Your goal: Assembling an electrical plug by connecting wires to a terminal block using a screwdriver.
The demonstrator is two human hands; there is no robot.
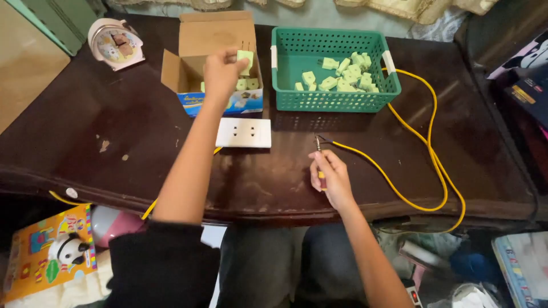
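My left hand (221, 73) reaches over an open cardboard box (194, 65) and pinches a small pale green plastic part (246, 59) above several more of the same parts lying in the box. My right hand (328, 178) rests on the dark wooden table (114, 142) and grips a small screwdriver (318, 145) with its tip pointing away from me, close to the end of a yellow cable (399, 194). A white socket plate (244, 132) lies flat between the two hands.
A green plastic basket (334, 100) with several pale green parts stands at the back right; the yellow cable loops around it. A round clock (114, 43) sits at the back left. A colourful toy box (48, 251) lies below the table edge.
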